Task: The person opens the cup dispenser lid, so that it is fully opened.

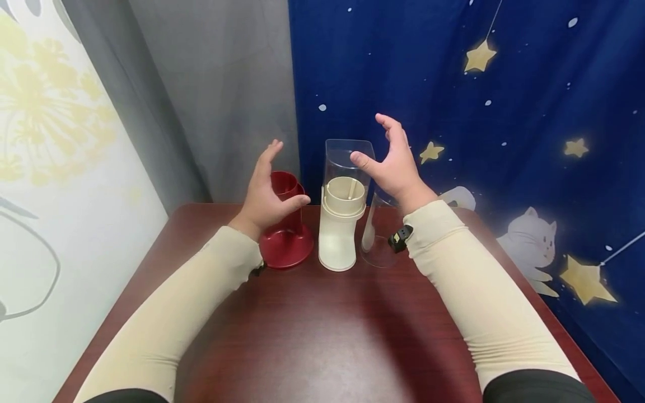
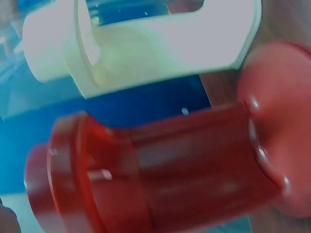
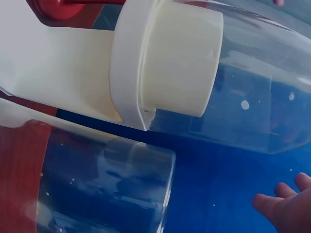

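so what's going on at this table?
A person holds both hands raised with fingers spread: the left hand near the red stand, the right hand near the clear piece atop the cream stand. Neither appears to grip anything. A separate clear container stands on the table, right of the cream stand.

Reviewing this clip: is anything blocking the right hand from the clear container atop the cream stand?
Nothing visible does. In the right wrist view, the right hand has an unobstructed gap to the clear container above the cream stand. The separate clear cylinder stands off to one side of that gap.
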`<state>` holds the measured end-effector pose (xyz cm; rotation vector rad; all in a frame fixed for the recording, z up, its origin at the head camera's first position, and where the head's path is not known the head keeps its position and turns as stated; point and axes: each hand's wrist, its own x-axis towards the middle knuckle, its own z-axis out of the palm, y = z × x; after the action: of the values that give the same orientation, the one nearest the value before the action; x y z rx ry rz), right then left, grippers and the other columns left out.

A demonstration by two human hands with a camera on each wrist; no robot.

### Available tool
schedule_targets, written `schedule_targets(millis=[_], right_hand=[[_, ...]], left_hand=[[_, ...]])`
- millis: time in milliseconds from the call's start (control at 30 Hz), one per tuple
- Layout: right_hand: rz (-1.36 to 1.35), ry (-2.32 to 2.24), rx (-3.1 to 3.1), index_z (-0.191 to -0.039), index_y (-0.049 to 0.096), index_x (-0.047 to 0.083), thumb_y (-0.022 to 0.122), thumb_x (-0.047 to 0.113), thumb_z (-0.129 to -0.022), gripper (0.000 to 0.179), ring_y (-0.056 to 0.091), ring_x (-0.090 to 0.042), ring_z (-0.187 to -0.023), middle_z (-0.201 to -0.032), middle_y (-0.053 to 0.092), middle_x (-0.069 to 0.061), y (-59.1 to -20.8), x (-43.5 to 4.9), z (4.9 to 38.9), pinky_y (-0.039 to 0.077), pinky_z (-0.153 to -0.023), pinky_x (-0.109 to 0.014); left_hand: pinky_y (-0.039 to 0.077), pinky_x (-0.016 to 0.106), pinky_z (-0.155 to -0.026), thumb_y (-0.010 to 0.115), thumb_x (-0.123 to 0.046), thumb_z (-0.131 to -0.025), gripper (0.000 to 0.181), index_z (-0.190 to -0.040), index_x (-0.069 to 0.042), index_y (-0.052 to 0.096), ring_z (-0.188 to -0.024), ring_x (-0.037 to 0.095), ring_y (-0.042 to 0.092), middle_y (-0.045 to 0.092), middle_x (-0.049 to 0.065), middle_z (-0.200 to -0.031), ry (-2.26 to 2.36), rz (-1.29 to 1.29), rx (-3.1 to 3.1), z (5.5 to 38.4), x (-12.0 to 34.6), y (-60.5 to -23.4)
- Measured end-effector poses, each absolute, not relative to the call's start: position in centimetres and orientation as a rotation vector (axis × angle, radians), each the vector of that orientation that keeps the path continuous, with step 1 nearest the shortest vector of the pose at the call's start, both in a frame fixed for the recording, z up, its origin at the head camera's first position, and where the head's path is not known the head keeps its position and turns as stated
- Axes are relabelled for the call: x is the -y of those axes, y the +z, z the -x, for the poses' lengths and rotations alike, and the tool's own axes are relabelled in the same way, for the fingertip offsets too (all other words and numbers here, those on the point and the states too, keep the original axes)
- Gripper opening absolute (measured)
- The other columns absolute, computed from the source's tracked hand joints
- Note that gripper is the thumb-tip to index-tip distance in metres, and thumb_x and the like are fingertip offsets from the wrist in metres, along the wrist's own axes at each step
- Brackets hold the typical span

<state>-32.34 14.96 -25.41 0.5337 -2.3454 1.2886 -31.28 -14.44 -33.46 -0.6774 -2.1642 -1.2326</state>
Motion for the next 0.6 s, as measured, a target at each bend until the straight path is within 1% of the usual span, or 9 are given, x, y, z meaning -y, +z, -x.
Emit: schedule_targets(millis=[133, 233, 300, 367, 433, 533, 600], right_hand=[[-0.497, 1.285, 2.399, -0.163, 0.034, 0.027, 0.084, 0.053, -0.084, 0.098, 0.029, -0.030, -0.158, -0.171, 0.027, -0.004, -25.7, -14.6, 32.6, 0.031, -0.126, -0.058], [-0.474, 1.295, 2.435, -0.164, 0.033, 0.030, 0.085, 0.048, -0.085, 0.097, 0.028, -0.032, -0.159, -0.172, 0.025, -0.005, -25.8, -14.3, 32.8, 0.032, -0.125, -0.060], [-0.468, 1.303, 2.454, -0.164, 0.033, 0.030, 0.086, 0.048, -0.085, 0.097, 0.027, -0.033, -0.159, -0.172, 0.024, -0.006, -25.9, -14.3, 33.0, 0.032, -0.125, -0.061], [-0.466, 1.303, 2.475, -0.164, 0.032, 0.030, 0.086, 0.048, -0.085, 0.097, 0.027, -0.034, -0.159, -0.173, 0.024, -0.006, -26.0, -14.2, 33.2, 0.031, -0.125, -0.060], [-0.474, 1.297, 2.493, -0.165, 0.033, 0.028, 0.085, 0.048, -0.085, 0.097, 0.027, -0.035, -0.159, -0.173, 0.024, -0.006, -26.2, -14.1, 33.3, 0.031, -0.125, -0.060], [-0.493, 1.287, 2.520, -0.165, 0.033, 0.028, 0.085, 0.050, -0.085, 0.097, 0.028, -0.034, -0.159, -0.174, 0.022, -0.005, -26.3, -14.1, 33.5, 0.031, -0.126, -0.058], [-0.501, 1.281, 2.534, -0.164, 0.035, 0.027, 0.085, 0.050, -0.085, 0.096, 0.028, -0.033, -0.159, -0.174, 0.021, -0.005, -26.4, -14.0, 33.5, 0.031, -0.126, -0.058]], left_hand=[[0.034, 0.060, -0.124, 0.087, -0.054, -0.078, 0.109, -0.165, -0.023, 0.028, -0.161, 0.014, 0.021, 0.025, -0.004, -0.174, -1.249, 0.771, 2.135, 31.0, 13.2, -33.4], [0.030, 0.059, -0.126, 0.085, -0.060, -0.078, 0.111, -0.165, -0.020, 0.028, -0.161, 0.017, 0.022, 0.026, 0.001, -0.174, -1.253, 0.817, 2.131, 31.0, 12.4, -33.5], [0.028, 0.057, -0.127, 0.083, -0.064, -0.078, 0.113, -0.165, -0.018, 0.028, -0.161, 0.019, 0.023, 0.027, 0.005, -0.174, -1.254, 0.842, 2.135, 31.1, 11.8, -33.7], [0.028, 0.057, -0.127, 0.084, -0.062, -0.078, 0.113, -0.165, -0.017, 0.027, -0.161, 0.021, 0.024, 0.026, 0.006, -0.174, -1.258, 0.858, 2.152, 31.3, 11.3, -33.8], [0.032, 0.057, -0.126, 0.086, -0.053, -0.078, 0.113, -0.166, -0.018, 0.024, -0.161, 0.025, 0.024, 0.025, 0.007, -0.174, -1.283, 0.867, 2.180, 31.4, 10.8, -33.9], [0.033, 0.059, -0.124, 0.089, -0.040, -0.077, 0.115, -0.167, -0.022, 0.020, -0.161, 0.026, 0.023, 0.022, 0.003, -0.175, -1.331, 0.852, 2.227, 31.5, 10.0, -33.9], [0.032, 0.059, -0.125, 0.090, -0.036, -0.077, 0.118, -0.168, -0.025, 0.016, -0.161, 0.026, 0.022, 0.021, 0.001, -0.175, -1.373, 0.835, 2.247, 31.5, 9.6, -33.9]])
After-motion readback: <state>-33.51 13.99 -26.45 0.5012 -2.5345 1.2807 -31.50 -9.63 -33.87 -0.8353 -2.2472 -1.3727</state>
